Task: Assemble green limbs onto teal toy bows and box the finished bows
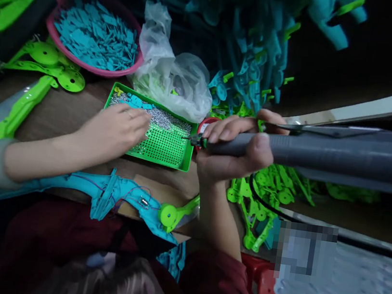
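One chunky grey electric screwdriver [327, 148], right hand [230, 165] wrapped round it, bit [187, 138] over the green tray [166, 150]'s right end. Left hand [117, 124] is over that tray's silvery screws [163, 119], can't tell if it's pinching any.

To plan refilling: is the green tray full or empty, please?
Partly filled: the green tray has silvery pieces toward its far side; its nearer perforated floor shows.

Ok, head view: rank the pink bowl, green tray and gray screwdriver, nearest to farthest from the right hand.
1. Gray screwdriver: held in the right hand.
2. Green tray: left of that hand.
3. Pink bowl: upper left.
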Demonstrator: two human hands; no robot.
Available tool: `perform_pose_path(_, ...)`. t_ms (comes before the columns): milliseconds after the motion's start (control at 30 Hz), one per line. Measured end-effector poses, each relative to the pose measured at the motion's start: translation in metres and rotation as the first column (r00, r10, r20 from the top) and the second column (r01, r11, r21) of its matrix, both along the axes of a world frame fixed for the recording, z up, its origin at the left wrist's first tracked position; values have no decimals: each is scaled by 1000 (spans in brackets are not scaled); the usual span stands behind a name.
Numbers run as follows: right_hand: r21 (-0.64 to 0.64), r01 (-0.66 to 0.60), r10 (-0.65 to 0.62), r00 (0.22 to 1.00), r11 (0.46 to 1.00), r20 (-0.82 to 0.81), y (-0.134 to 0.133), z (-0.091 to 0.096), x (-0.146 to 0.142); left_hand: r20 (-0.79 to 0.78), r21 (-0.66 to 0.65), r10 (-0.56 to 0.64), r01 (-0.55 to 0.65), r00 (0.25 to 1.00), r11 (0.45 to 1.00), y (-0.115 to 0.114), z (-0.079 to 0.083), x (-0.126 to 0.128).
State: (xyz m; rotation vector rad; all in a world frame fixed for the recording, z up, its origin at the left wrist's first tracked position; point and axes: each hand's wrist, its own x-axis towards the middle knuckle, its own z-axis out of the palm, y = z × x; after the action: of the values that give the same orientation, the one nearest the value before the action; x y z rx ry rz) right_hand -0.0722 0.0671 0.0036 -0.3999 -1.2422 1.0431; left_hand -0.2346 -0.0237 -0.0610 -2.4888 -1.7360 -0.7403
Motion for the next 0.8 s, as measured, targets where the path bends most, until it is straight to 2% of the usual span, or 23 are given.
perform_pose_path(33, -29, 61, -60, 998, 998, 11, 4, 0, 4, -11, -17, -122, 121, 993, 992, 9, -3, 8)
perform_pose_path(100, -62, 157, -153, 986, 986, 65, 10, -1, 11, -62, -104, -374, 367, 925, 924, 29, -12, 27)
perform_pose_path(167, -67, 211, -202, 971, 975, 125, 12, -3, 18, -113, -183, -481, 458, 869, 870, 46, -18, 43)
perform_pose_path(233, -45, 204, -195, 970, 978, 143, 13, -7, 25, -202, -218, -465, 423, 862, 880, 55, -20, 47)
perform_pose_path(333, -34, 152, -148, 984, 988, 96, 16, -18, 30, -369, -187, -304, 251, 878, 950, 52, -10, 37)
perform_pose_path(433, -73, 128, -122, 989, 989, 87, 25, -33, 26, -459, -151, -183, 126, 869, 980, 31, 7, 25)
perform_pose_path(500, -92, 107, -96, 989, 990, 112, 31, -45, 19, -470, -121, -164, 121, 868, 985, 10, 17, 24)
perform_pose_path(567, -103, 76, -62, 989, 992, 136, 37, -55, 11, -436, -72, -182, 167, 882, 983, -17, 23, 30)
perform_pose_path(667, -119, 36, -16, 986, 992, 168, 43, -68, 3, -265, -15, -231, 236, 936, 972, -62, 24, 46)
perform_pose_path(800, -128, 25, 0, 981, 992, 192, 47, -78, -1, 59, -1, -231, 231, 971, 973, -109, 13, 71)
